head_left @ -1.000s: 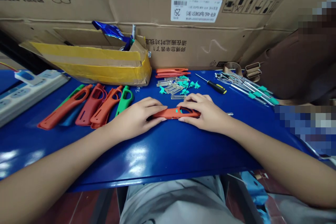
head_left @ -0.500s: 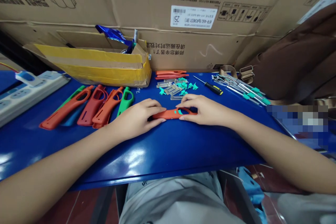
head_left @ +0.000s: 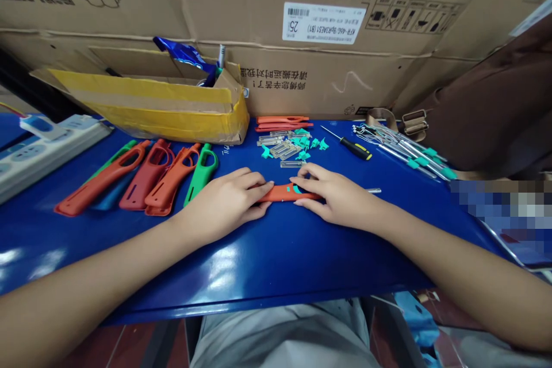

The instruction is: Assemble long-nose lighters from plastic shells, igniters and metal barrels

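An orange lighter casing lies low over the blue table, gripped from both sides. My left hand pinches its left end between thumb and fingers. The looped right end is held by my right hand, thumb below and fingers above. A teal piece shows inside the casing near the right fingertips. From behind my right hand sticks out the tip of a metal rod. Just beyond the hands lie clear plastic tanks and small teal triggers.
To the left lie several lighter casings in orange, red, green and blue. A power strip and a yellow-taped box stand behind them. At right are a screwdriver and metal tubes with wires. Large cardboard backs the table.
The camera view has shifted slightly. Both hands stay on the orange lighter casing, and the tip of the metal rod now shows beyond my right hand.
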`<state>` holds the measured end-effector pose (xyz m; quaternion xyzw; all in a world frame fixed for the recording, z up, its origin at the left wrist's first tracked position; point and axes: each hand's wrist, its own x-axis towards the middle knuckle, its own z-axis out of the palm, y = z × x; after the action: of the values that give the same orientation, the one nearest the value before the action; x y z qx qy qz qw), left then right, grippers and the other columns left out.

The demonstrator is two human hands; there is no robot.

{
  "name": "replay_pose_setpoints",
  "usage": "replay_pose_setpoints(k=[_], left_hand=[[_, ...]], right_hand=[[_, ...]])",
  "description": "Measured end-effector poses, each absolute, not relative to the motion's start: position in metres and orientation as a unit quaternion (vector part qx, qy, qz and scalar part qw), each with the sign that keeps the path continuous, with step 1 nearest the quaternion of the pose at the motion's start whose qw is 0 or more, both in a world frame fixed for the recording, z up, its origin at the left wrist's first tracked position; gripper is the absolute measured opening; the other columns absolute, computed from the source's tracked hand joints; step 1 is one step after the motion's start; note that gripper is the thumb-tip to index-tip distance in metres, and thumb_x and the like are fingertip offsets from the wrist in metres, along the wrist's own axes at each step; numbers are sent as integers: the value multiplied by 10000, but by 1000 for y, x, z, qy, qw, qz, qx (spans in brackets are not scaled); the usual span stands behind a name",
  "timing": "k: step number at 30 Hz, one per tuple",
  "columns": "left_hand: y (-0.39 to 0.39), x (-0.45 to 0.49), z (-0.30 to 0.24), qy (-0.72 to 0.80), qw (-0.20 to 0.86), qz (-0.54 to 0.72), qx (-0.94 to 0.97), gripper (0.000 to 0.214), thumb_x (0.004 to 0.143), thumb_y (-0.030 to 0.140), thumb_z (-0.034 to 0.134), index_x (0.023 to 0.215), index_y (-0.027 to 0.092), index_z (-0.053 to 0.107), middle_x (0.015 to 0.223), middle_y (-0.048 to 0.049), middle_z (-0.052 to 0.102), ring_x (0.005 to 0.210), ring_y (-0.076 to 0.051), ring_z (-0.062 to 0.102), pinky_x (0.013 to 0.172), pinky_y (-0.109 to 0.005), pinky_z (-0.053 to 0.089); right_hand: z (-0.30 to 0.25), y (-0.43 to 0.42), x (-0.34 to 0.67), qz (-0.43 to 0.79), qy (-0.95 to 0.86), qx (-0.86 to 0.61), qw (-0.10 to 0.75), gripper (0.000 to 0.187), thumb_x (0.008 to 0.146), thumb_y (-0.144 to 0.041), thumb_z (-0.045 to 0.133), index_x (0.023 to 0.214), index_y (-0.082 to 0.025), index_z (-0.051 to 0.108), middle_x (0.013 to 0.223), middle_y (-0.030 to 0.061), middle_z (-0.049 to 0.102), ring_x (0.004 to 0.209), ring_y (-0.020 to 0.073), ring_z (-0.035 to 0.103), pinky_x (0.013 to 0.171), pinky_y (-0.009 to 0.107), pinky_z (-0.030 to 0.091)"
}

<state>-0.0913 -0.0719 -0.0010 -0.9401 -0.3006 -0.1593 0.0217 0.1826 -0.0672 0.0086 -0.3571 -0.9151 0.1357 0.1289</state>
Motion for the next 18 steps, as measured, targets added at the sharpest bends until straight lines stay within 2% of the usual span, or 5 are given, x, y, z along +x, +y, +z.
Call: replay_pose_setpoints(k=[4,10,14,18], left_hand=[[-70,-95,-4,-295,0,-178,-939,346,1015,247,568,1333,130,641,1101,-117,717,986,-248,672,858,-388,581],[-71,-95,2,-288,-54,-222,-930,286,1029,261,563,1256,117,663,1083,-107,708,993,-221,666,877,-354,573],[-72,-95,9,-276,-53,-232,-931,257,1022,211,563,1223,94,673,1039,-104,706,948,-217,652,837,-339,562],[-67,-99,14,-281,-61,-234,-929,248,1019,199,553,1198,87,682,1026,-113,705,934,-220,652,826,-337,557]], right_hand=[[9,-70,186,78,-934,-338,86,410,1003,-256,539,1386,-119,595,1261,165,596,1014,277,673,860,447,612],[19,-71,187,140,-924,-345,88,335,1062,-316,470,1274,-142,662,1215,131,626,1034,241,670,932,411,582],[26,-71,190,169,-916,-351,96,327,1044,-349,532,1243,-150,699,1178,110,671,1017,232,680,933,372,551],[31,-64,201,123,-925,-345,104,307,1010,-352,600,1208,-146,712,1007,87,727,877,225,678,822,349,519]])
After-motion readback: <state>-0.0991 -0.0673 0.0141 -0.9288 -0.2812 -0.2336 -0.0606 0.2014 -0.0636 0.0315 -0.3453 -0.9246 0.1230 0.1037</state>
